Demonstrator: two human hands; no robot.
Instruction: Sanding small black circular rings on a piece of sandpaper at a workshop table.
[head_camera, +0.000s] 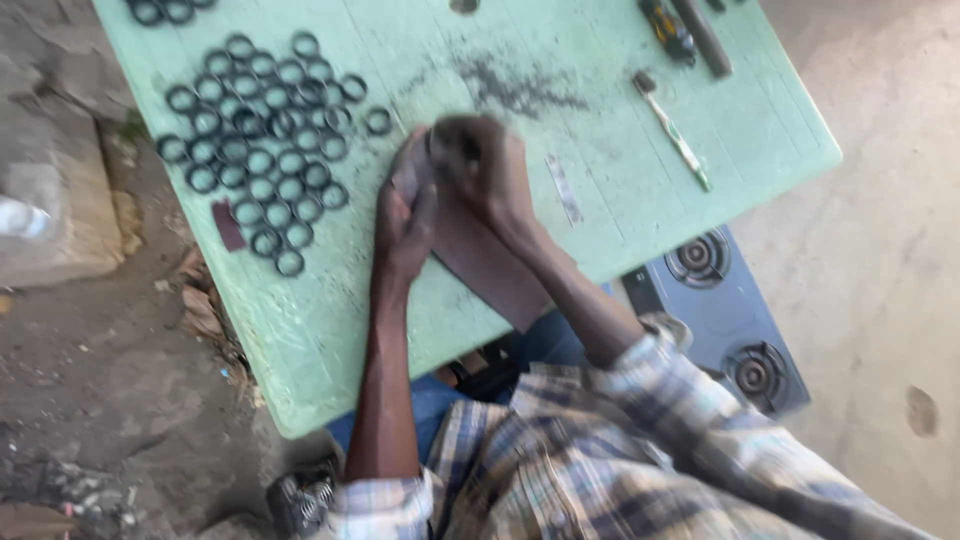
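Hands meet mid-counter (620, 60): right hand (485, 165) clamped on a dark ring (458, 148), left hand (405, 215) pressing brown sandpaper (490, 265); black rings (262, 140) cluster near the left edge.

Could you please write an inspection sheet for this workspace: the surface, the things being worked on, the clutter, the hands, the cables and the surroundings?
Surface: green table, scuffed, with a patch of dark dust.
Work things: brown sheet lying under both hands; many dark rings laid side by side on the table's left part.
Clutter: toothbrush, small flat strip, dark tools at the far edge.
Hands: left hand presses on the sheet; right hand is closed on a dark round piece, blurred.
Cables: nothing seen.
Surroundings: two-burner stove on the ground beside the table; bare dirt and stones at left.
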